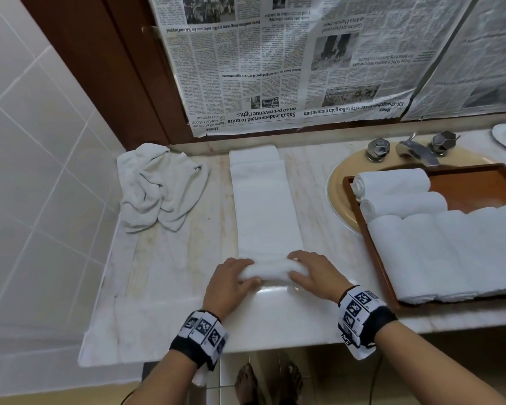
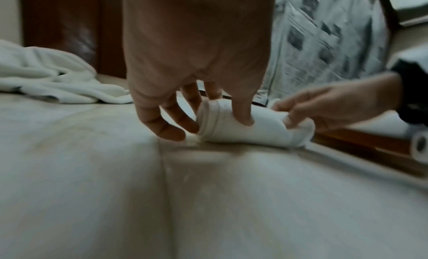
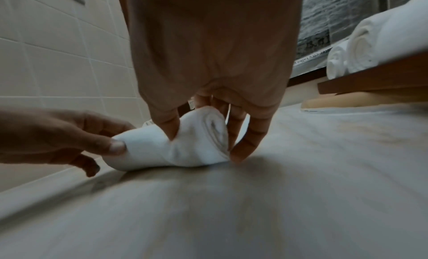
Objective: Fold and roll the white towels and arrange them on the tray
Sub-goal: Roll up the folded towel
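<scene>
White towels: a folded towel point(image 1: 262, 206) on the pale, beige-veined marble surface point(image 1: 164, 276); rolled towels point(image 1: 392, 182) in a reddish-brown wooden tray point(image 1: 479, 176). Wristbands point(image 1: 200, 334) carry black-and-white square markers. The newspaper point(image 1: 275, 62) is grey-printed.

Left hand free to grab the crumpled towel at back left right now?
Probably not yet: the left hand grips the half-rolled towel together with the right hand. The way to the crumpled towel looks unobstructed.

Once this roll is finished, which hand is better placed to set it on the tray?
Probably the right hand: it grips the roll's end nearest the tray, which sits on that side. The left hand holds the far end and would have to cross over.
</scene>
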### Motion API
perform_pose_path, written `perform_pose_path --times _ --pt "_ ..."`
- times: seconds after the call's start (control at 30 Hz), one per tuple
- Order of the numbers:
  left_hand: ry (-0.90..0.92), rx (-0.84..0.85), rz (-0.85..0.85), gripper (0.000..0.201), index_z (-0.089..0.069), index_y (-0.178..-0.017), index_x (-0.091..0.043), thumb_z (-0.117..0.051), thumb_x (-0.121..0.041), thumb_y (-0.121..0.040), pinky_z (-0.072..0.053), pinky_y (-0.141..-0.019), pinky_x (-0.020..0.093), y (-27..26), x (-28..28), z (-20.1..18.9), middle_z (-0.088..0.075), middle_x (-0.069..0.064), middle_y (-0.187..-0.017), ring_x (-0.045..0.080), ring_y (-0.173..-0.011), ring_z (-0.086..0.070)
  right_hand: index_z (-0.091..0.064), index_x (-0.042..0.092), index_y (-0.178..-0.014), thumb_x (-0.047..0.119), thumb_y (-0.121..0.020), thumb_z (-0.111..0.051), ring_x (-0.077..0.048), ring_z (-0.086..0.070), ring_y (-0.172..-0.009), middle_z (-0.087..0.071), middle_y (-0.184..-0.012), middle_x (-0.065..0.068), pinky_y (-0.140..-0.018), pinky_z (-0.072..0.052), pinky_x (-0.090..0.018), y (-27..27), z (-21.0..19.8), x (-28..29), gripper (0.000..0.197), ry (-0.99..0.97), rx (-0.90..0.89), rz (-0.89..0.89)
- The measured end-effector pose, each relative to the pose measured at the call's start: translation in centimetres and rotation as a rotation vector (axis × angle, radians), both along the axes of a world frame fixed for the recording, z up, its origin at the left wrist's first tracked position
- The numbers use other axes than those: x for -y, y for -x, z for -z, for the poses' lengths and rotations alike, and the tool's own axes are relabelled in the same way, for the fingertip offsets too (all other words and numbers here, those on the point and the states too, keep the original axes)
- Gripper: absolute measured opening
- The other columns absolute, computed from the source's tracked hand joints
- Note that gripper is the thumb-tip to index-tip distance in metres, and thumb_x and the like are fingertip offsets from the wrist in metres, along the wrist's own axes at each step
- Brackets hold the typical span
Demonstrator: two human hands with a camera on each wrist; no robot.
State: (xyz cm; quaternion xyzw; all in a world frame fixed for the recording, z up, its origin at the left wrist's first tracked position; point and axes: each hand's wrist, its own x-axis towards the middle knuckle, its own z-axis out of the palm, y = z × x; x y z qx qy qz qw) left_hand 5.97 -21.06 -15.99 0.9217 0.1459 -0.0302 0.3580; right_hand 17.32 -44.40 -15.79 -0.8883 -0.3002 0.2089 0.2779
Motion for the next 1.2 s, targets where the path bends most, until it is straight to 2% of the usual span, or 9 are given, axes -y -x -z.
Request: perform_pose_path --times 0.17,0.4,0.53,0.6,0.7,0.8,0.9,1.07,1.2 --pt "0.165 -0.078 -0.025 0.053 -0.055 -0.138 -0.033 -0.068 -0.050 -0.089 -0.044 -0.101 0.028 -0.3 -1.2 -0.5 -0.063 -0.008 -0.120 0.011 -0.113 -0.057 -0.054 0.028 -0.120 0.045 -0.096 -0.055 -0.017 -0.057 -0.089 -0.062 -0.103 0.005 -0.081 -0.046 -0.032 0.3 -0.5 0.3 0.029 -0.050 -0.029 0.076" --pt "0.185 -0.240 -0.093 0.037 -0.071 -0.102 -0.021 -0.064 -0.056 -0.089 -0.042 -0.069 0.019 -1.0 -1.1 -1.1 -0.069 -0.005 -0.097 0.011 -0.092 -0.062 -0.053 0.032 -0.104 0.054 -0.099 -0.040 -0.021 -0.055 -0.082 -0.050 -0.092 0.006 -0.069 -0.044 -0.034 0.6 -0.5 -0.5 0.026 0.169 0.066 0.121" --pt "0.085 -0.264 -0.118 0.046 -0.065 -0.105 -0.017 -0.057 -0.061 -0.091 -0.039 -0.077 0.026 -0.9 -0.2 -1.0 -0.062 0.002 -0.104 0.020 -0.100 -0.058 -0.056 0.026 -0.105 0.046 -0.102 -0.040 -0.020 -0.052 -0.075 -0.050 -0.103 0.006 -0.060 -0.041 -0.031 1.0 -0.6 -0.5 0.026 0.186 0.257 0.087" --pt "0.052 -0.267 -0.130 0.046 -0.063 -0.107 -0.017 -0.056 -0.060 -0.092 -0.038 -0.080 0.027 -0.8 0.2 -1.0 -0.060 0.003 -0.105 0.021 -0.101 -0.056 -0.061 0.023 -0.104 0.047 -0.100 -0.038 -0.019 -0.054 -0.086 -0.053 -0.104 0.006 -0.063 -0.046 -0.033 1.0 -0.3 -0.3 0.034 0.114 0.285 0.008" --pt "0.084 -0.246 -0.195 0.042 -0.061 -0.087 -0.017 -0.059 -0.059 -0.090 -0.041 -0.069 0.026 -0.7 0.2 -1.0 -0.063 -0.002 -0.090 0.019 -0.089 -0.060 -0.062 0.023 -0.114 0.061 -0.093 -0.038 -0.015 -0.048 -0.106 -0.053 -0.114 0.008 -0.078 -0.045 -0.028 1.1 -0.6 0.3 0.049 0.073 0.238 -0.064" --pt "0.120 -0.227 -0.256 0.043 -0.061 -0.106 -0.017 -0.059 -0.057 -0.091 -0.049 -0.082 0.031 -0.6 0.6 -1.3 -0.064 -0.002 -0.102 0.020 -0.096 -0.060 -0.053 0.020 -0.133 0.048 -0.091 -0.060 -0.017 -0.045 -0.118 -0.049 -0.130 0.004 -0.088 -0.042 -0.029 1.6 -0.8 0.2 0.051 0.127 0.228 -0.178" --pt "-0.029 -0.112 -0.202 0.045 -0.049 -0.133 -0.028 -0.054 -0.053 -0.095 -0.049 -0.088 0.037 -0.2 1.3 -1.5 -0.048 -0.002 -0.128 0.021 -0.115 -0.052 -0.056 0.018 -0.132 0.041 -0.093 -0.061 -0.018 -0.045 -0.120 -0.053 -0.127 0.003 -0.091 -0.040 -0.027 1.2 -0.9 -0.3 0.045 0.109 0.153 -0.148" --pt "-0.184 -0.013 -0.007 0.048 -0.049 -0.133 -0.038 -0.060 -0.056 -0.090 -0.053 -0.081 0.036 0.7 2.3 -1.4 -0.035 -0.011 -0.135 0.017 -0.119 -0.038 -0.066 0.014 -0.118 0.042 -0.092 -0.064 -0.023 -0.052 -0.110 -0.061 -0.115 -0.005 -0.093 -0.039 -0.031 -0.6 -1.3 -0.9 0.038 0.105 -0.037 -0.071" --pt "-0.201 -0.048 0.086 0.056 -0.048 -0.140 -0.034 -0.066 -0.040 -0.087 -0.048 -0.094 0.034 0.6 1.7 -0.5 -0.039 -0.009 -0.141 0.020 -0.122 -0.041 -0.067 0.008 -0.114 0.042 -0.098 -0.055 -0.025 -0.055 -0.105 -0.063 -0.111 -0.008 -0.093 -0.040 -0.035 -0.8 -1.7 -1.0 0.039 0.087 -0.050 -0.057"
